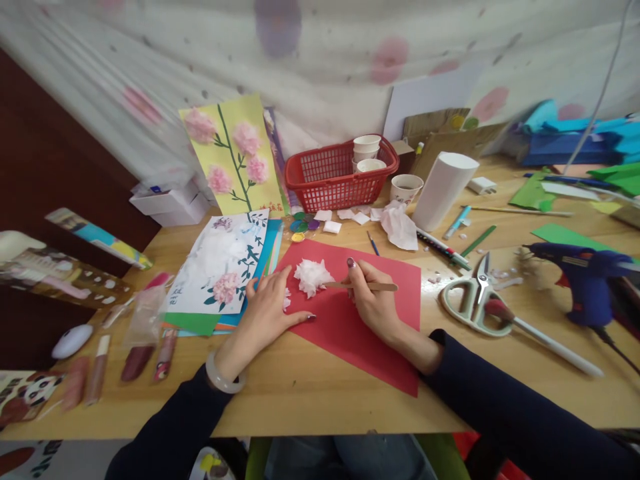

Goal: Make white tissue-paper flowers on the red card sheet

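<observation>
A sheet of red paper [370, 363] lies at an angle on the table in front of me. On it sits a crumpled ball of white tissue paper [313, 277]. My right hand [375, 300] is closed around a thin wooden stick [386, 287], whose left end reaches the edge of the tissue ball. My left hand [267, 307] rests on the left side of the red paper, thumb and fingers apart. A smaller pale tissue piece [287, 300] shows beside its fingers, partly hidden. Some bit under my right fingers is too covered to make out.
Left are a flower picture [190, 280] on coloured sheets and a yellow flower card [250, 113]. Behind stand a red basket [325, 193] with paper cups and a white paper roll [440, 187]. Scissors [480, 293], a blue glue gun [590, 280] and pens lie right.
</observation>
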Available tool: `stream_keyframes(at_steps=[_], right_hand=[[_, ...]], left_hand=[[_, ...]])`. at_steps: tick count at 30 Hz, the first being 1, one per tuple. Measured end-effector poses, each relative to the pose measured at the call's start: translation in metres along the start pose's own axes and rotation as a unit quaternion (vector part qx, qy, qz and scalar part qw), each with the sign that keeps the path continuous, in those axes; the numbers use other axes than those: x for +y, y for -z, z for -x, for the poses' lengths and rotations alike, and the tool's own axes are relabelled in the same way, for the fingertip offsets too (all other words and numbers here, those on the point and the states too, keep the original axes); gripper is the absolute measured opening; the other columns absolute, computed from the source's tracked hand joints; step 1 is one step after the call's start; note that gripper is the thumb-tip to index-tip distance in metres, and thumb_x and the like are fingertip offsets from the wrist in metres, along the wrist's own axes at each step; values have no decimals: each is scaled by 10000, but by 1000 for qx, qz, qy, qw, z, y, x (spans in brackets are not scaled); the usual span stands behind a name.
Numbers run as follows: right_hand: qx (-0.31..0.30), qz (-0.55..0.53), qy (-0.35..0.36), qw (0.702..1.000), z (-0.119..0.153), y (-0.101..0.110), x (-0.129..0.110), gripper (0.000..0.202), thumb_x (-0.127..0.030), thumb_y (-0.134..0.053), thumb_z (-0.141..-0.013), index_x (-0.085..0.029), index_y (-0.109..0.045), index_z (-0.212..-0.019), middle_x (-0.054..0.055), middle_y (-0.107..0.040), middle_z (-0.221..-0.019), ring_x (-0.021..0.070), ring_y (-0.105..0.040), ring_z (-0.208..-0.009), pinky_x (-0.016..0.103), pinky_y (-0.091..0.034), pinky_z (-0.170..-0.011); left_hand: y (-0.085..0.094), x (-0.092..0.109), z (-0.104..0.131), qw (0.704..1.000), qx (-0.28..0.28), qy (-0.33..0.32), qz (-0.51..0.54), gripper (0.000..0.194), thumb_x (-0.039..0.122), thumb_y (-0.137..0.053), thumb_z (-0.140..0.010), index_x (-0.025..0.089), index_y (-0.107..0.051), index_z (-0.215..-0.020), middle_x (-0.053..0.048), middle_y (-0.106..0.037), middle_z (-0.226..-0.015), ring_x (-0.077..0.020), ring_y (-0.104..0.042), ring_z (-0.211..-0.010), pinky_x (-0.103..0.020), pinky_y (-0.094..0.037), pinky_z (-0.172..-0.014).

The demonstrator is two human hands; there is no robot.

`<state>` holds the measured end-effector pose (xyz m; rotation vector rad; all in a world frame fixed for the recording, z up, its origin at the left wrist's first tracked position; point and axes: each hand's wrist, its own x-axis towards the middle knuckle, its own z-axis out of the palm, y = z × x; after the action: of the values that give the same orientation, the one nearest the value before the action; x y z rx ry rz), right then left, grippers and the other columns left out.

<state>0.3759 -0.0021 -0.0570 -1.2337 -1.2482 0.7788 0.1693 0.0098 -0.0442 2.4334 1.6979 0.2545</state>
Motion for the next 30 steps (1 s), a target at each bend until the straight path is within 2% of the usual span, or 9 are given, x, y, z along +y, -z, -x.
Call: stream_keyframes(at_steps=[5, 7, 9, 11, 15, 18, 21, 25, 30], right_hand=[[27, -64, -50, 996, -3, 0, 0, 447, -506, -508, -883, -206, -507, -551, -36, -458, -444, 100, -416, -402, 246, -314, -427], [42, -97, -104, 989, -6, 0, 0, 416, -491, -525, -849, -209, -508, -544, -39, -451, -418, 99, -408, -372, 238, -300, -392], [53, -126, -150, 979, -10, 0, 1, 378, -473, -531, -817, -211, -512, -546, -42, -446, -398, 100, -399, -349, 231, -287, -367], [58, -140, -172, 973, -13, 0, 1, 352, -462, -538, -793, -209, -519, -548, -43, -445, -389, 98, -395, -339, 226, -288, -359], [44, -141, -176, 973, -14, 0, 0, 363, -479, -558, -774, -202, -531, -541, -44, -447, -392, 89, -393, -341, 219, -294, -361], [41, -148, -170, 973, -14, 0, 0, 370, -490, -555, -771, -201, -533, -541, -46, -446, -393, 87, -394, -343, 217, -300, -363], [48, -161, -174, 970, -14, 1, 1, 351, -478, -552, -761, -203, -531, -544, -50, -443, -393, 88, -389, -339, 218, -298, -359], [46, -170, -173, 969, -15, 2, 1, 346, -474, -550, -753, -203, -527, -539, -46, -440, -394, 90, -389, -339, 219, -295, -356], [29, -164, -153, 974, -15, 2, 1, 362, -482, -552, -773, -208, -520, -538, -41, -442, -396, 98, -404, -351, 223, -301, -362]], left_hand=[[0, 0, 4, 1000, 11, -10, 11, 806, 488, -734, -785, 176, -387, -1442, -192, -464, -1495, -382, -384, -1395, -621, -211, -1113], [8, -6, 4, 999, 31, -30, 19, 623, 445, -693, -828, 215, -490, -1370, -148, -553, -1427, -359, -436, -1361, -614, -218, -1114], [23, -18, 0, 996, 79, -29, 20, 312, 363, -624, -876, 253, -640, -1167, -89, -681, -1257, -330, -533, -1270, -593, -251, -1103], [41, -34, -9, 991, 135, -3, 19, 136, 258, -571, -877, 251, -687, -949, -52, -744, -1066, -299, -624, -1136, -550, -323, -1069], [62, -65, -43, 985, 163, 52, 16, 272, 91, -540, -780, 219, -591, -1015, -43, -742, -997, -229, -685, -976, -389, -477, -907], [56, -77, -70, 983, 155, 72, -65, 333, 113, -567, -780, 196, -530, -1101, -96, -718, -1077, -270, -665, -1003, -446, -435, -950], [46, -79, -85, 979, 159, 74, -103, 321, 148, -583, -799, 191, -520, -1111, -122, -713, -1060, -326, -627, -1065, -542, -320, -1036], [48, -76, -88, 974, 178, 77, -116, 246, 138, -511, -852, 209, -532, -1086, -77, -737, -909, -317, -602, -1126, -578, -215, -1089], [71, -72, -76, 971, 209, 112, -41, 247, 216, -574, -824, 210, -542, -1069, -57, -761, -896, -285, -664, -1060, -525, -352, -1032]])
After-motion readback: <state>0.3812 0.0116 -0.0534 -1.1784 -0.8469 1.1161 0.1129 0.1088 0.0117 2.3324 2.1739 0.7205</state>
